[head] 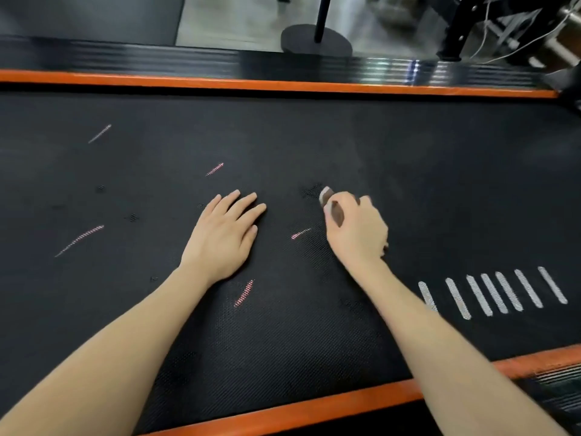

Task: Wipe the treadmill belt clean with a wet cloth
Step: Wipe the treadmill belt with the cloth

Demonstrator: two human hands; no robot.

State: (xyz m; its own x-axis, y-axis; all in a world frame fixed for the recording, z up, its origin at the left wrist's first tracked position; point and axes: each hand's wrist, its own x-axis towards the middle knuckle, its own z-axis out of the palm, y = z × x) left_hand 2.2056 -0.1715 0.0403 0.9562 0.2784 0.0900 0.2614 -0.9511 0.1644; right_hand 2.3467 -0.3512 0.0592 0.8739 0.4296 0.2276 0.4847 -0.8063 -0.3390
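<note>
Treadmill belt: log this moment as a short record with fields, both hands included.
belt: black treadmill belt, orange strips along both long edges
marks: thin pink-white streaks scattered on it; white stripes at right
left: left hand flat on belt, fingers straight
right: right hand grips bunched brown-and-white cloth against belt
cloth wetness: cannot tell
</note>
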